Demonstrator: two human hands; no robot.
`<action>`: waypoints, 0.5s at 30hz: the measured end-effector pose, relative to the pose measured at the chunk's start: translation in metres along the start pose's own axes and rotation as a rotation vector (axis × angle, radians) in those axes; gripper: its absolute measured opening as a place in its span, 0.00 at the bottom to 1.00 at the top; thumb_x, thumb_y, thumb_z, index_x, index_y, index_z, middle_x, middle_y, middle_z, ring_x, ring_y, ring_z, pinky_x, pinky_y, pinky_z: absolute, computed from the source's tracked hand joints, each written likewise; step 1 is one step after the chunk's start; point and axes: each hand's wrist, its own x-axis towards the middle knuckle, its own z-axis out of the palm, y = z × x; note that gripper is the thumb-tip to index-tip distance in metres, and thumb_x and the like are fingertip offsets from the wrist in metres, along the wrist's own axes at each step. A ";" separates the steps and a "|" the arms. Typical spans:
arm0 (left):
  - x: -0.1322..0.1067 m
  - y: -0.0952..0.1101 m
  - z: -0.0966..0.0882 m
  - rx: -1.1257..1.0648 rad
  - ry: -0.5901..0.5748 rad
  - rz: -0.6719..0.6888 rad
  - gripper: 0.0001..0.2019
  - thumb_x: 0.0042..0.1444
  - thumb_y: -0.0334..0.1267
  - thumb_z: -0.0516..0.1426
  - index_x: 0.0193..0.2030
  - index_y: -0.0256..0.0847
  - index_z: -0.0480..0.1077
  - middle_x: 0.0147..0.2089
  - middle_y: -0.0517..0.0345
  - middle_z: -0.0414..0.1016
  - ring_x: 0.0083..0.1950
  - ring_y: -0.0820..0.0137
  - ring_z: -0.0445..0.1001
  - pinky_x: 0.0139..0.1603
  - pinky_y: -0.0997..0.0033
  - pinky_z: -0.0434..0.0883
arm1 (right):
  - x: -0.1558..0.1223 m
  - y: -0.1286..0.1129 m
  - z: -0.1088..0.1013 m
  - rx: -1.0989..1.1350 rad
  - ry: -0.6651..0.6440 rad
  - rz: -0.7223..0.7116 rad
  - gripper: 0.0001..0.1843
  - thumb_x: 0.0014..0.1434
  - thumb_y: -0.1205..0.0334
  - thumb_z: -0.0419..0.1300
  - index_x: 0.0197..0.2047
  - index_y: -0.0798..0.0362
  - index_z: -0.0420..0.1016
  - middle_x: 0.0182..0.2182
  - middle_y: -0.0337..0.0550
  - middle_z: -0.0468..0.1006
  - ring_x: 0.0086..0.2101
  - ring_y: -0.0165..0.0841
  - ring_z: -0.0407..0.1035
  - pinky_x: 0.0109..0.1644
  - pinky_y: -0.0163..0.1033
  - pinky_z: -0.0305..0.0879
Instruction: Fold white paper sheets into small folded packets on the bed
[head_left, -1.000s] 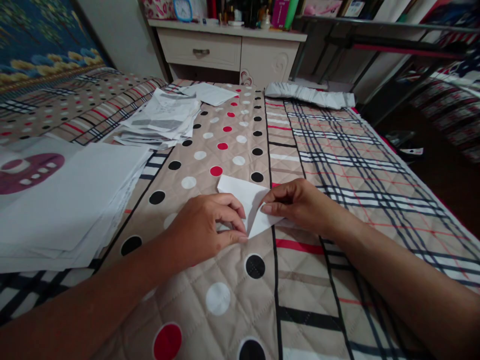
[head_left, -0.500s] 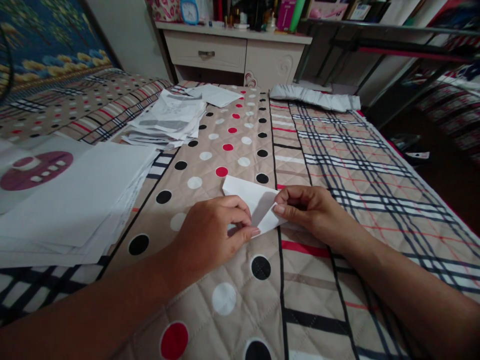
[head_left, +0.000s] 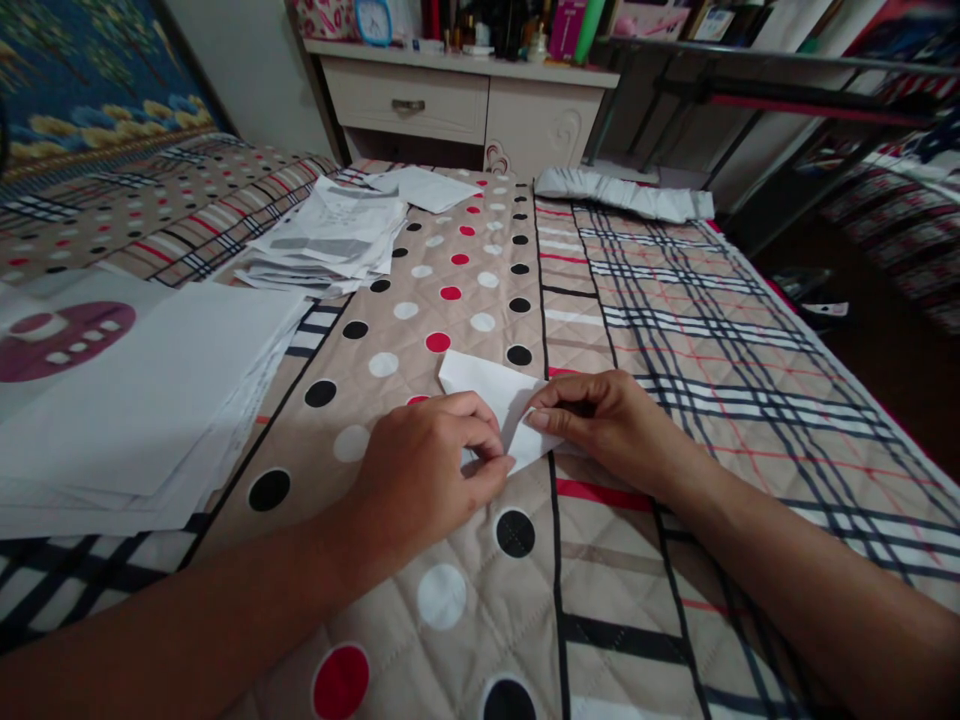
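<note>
"Slightly leftward, since half a second earlier, the right hand [head_left: 600, 425] has shifted toward the left hand [head_left: 427, 460]. Which elements are largest?"

"Largest is the quilt [head_left: 615, 570], patterned with dots, stripes and plaid. Beyond its far edge stands a pale dresser [head_left: 450, 95], with a drawer at left and a scroll-ornamented panel at right."

"What lies upon the quilt?"

"Left and near: a broad pile of white sheets [head_left: 210, 370], with a purple printed shape. Left and farther: a stack of printed papers [head_left: 330, 225]. Far right: a long, wrinkled pale bundle [head_left: 622, 195]."

"How are the hands disposed?"

"Both are narrowed. The right pinches the sheet's right side between thumb and forefinger; the left, fingers curled, holds its near edge."

"And the sheet?"

"Smallest of these, the folded white sheet [head_left: 480, 380] lies on the quilt between the hands, its far-left corner uncovered and its right portion turned up."
</note>
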 end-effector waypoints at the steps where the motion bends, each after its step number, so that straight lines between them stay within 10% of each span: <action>1: 0.000 0.000 0.000 -0.003 -0.007 0.000 0.05 0.50 0.36 0.62 0.25 0.43 0.75 0.37 0.65 0.77 0.34 0.72 0.73 0.37 0.69 0.65 | 0.000 0.000 0.000 -0.008 0.002 -0.006 0.07 0.57 0.60 0.63 0.31 0.52 0.81 0.30 0.40 0.81 0.32 0.32 0.73 0.37 0.35 0.66; 15: -0.002 0.001 -0.002 0.022 -0.016 0.013 0.05 0.49 0.38 0.64 0.26 0.44 0.73 0.35 0.65 0.77 0.34 0.70 0.73 0.39 0.66 0.65 | 0.002 0.001 0.008 -0.270 0.147 -0.032 0.01 0.54 0.65 0.63 0.32 0.52 0.75 0.27 0.37 0.77 0.27 0.29 0.69 0.31 0.34 0.62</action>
